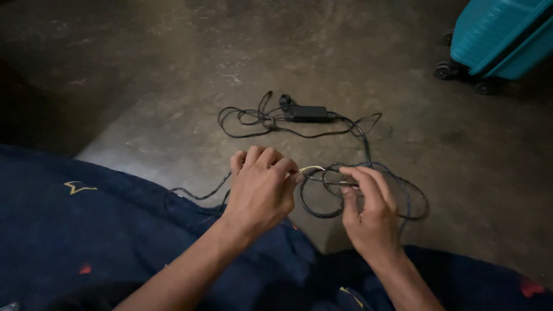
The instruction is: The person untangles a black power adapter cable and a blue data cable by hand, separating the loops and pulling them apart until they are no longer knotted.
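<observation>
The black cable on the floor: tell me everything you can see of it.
The black cable is thin and looks rubber-coated. Its near part is gathered into loose loops on the concrete floor, pinched by the left hand and the right hand. A pale tie spans between the hands. Farther off, the cable snakes in loose curves to a black power brick. One strand trails over the dark blue cloth.

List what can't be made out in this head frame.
- Left hand grip: fingertips curl away, hiding what they pinch.
- Black cable: coil partly behind right hand.
- Teal suitcase: cut by the frame's top and right edges.
- Power adapter: too dim for detail.
</observation>
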